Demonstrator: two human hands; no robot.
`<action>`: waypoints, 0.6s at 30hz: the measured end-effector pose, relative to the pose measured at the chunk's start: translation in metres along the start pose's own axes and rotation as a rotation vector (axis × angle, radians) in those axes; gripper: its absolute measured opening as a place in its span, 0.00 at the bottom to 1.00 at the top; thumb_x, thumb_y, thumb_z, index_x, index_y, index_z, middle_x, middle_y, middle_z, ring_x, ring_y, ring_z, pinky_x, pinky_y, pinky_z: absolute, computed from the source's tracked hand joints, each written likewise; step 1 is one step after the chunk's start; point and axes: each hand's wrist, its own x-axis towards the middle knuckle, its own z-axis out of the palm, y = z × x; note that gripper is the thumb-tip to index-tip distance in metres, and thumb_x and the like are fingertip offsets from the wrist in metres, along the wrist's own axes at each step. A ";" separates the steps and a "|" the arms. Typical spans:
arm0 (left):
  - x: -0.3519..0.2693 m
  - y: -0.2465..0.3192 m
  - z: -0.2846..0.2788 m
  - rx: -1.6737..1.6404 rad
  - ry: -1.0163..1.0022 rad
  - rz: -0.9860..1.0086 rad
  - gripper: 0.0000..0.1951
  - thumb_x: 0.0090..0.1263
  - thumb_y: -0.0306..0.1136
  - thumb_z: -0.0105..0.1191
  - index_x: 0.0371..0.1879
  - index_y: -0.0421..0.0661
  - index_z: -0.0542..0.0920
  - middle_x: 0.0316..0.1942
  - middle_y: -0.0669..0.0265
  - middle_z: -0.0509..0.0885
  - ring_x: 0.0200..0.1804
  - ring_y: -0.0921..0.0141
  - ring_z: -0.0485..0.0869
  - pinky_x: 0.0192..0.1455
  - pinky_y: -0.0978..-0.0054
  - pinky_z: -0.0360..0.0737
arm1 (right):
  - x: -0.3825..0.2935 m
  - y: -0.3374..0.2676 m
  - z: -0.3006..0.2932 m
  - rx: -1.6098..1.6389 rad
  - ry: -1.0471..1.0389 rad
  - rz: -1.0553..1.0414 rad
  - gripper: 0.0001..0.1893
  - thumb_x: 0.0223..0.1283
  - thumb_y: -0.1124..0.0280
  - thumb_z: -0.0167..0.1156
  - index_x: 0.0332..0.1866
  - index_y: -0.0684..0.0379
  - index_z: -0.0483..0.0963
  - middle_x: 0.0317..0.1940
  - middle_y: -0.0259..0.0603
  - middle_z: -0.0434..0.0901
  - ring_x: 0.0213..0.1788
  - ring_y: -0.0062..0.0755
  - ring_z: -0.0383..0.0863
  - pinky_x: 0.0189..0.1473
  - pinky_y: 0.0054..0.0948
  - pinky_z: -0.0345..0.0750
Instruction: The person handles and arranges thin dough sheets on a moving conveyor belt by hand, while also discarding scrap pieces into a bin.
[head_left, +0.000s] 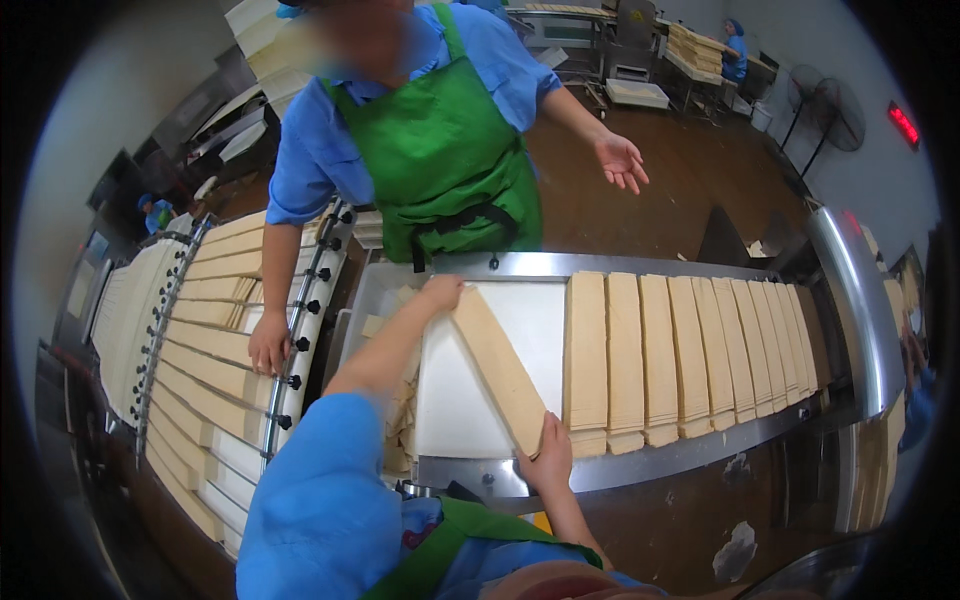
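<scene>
A long, pale-yellow strip of sheet food (501, 367) slants across the white conveyor belt (450, 405). At its far end is my left hand (444, 291), the fingers partly hidden behind the wrist. My right hand (550, 454) grips the near end, thumb on one side and fingers on the other. Just right of the strip, a row of similar stacked strips (624, 352) lies crosswise on the same belt, edges facing me. I cannot tell whether the held strip is a single layer or a stack.
Across the belt stands a co-worker in a green apron (450, 135), one hand (270, 343) over the left-hand conveyor with cut strips (217, 326) between guide rods. A bin of scraps (401, 420) sits left of my belt. Metal rails (517, 264) edge it; a steel housing (855, 307) spans its right end.
</scene>
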 end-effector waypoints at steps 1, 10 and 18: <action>-0.009 -0.010 -0.007 0.064 0.013 -0.067 0.20 0.64 0.38 0.56 0.54 0.47 0.78 0.51 0.47 0.83 0.51 0.49 0.82 0.55 0.56 0.79 | 0.000 -0.001 -0.006 0.003 -0.035 -0.032 0.49 0.46 0.63 0.72 0.73 0.68 0.55 0.65 0.61 0.66 0.64 0.63 0.69 0.63 0.46 0.72; -0.084 0.041 -0.028 0.122 -0.238 0.298 0.53 0.34 0.43 0.80 0.67 0.59 0.64 0.61 0.50 0.72 0.62 0.50 0.75 0.63 0.56 0.75 | 0.006 -0.007 -0.001 -0.203 -0.263 0.137 0.60 0.46 0.57 0.74 0.78 0.63 0.39 0.63 0.63 0.64 0.61 0.61 0.73 0.59 0.47 0.77; -0.221 -0.024 -0.012 -0.142 0.264 0.145 0.46 0.36 0.43 0.78 0.62 0.58 0.71 0.53 0.47 0.75 0.54 0.48 0.78 0.56 0.54 0.77 | 0.018 -0.063 0.012 -0.180 -0.086 0.115 0.42 0.39 0.58 0.76 0.64 0.54 0.65 0.58 0.51 0.70 0.54 0.57 0.78 0.51 0.49 0.80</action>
